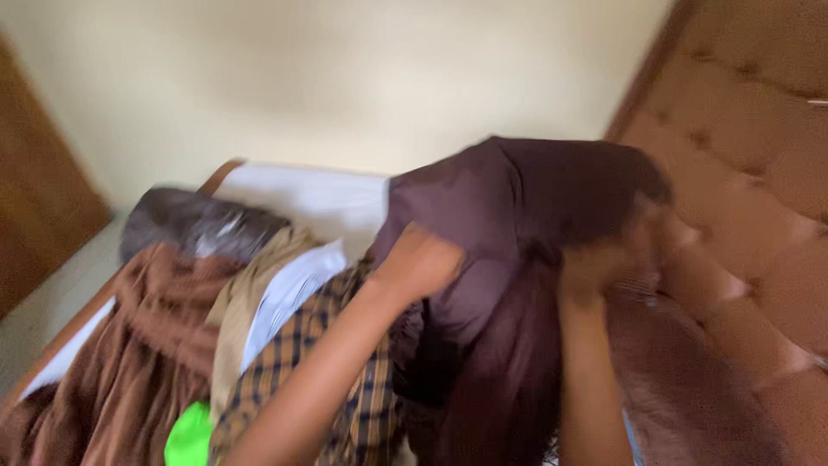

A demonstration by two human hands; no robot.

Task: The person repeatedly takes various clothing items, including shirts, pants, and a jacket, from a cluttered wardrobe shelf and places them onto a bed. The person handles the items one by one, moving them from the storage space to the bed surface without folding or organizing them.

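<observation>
While both arms reach up from the near edge, the left hand [420, 261] is closed on a fold of a dark purple-brown garment [509, 224], fingers curled into the cloth. Right hand [591, 269] grips the same garment further right; blurred, but the fingers look clamped on the fabric. Garment is lifted clear above the bed [319, 194], bunched at the top and hanging down between the two forearms.

Left of the hands, a heap of clothes on the bed: a brown and yellow checked shirt [302, 345] just under the left forearm, a white piece [289, 298] beside it, a tan piece [250, 289], a brown ruffled cloth [138, 345] at the far left, a dark grey item [194, 224] behind. Bright green scrap [190, 438] at the near edge. Padded brown headboard [742, 147] on the right; pale wall [345, 78] behind.
</observation>
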